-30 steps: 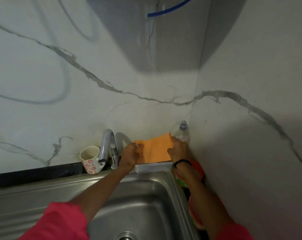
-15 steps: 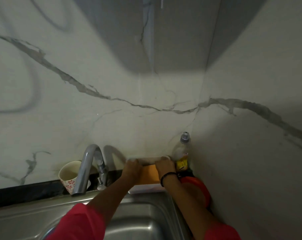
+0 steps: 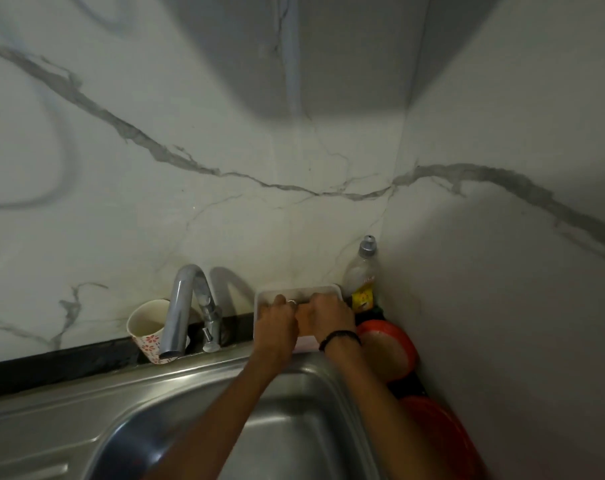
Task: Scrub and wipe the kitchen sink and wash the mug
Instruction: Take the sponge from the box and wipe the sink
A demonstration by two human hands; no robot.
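The stainless steel sink (image 3: 287, 427), its basin bare and dull-shining, fills the lower middle, while the white mug (image 3: 148, 329) with red flowers stands upright on the black ledge behind the sink's back rim, left of the tap.

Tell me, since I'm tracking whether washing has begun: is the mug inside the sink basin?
No, the mug stands on the dark ledge behind the faucet, outside the sink basin.
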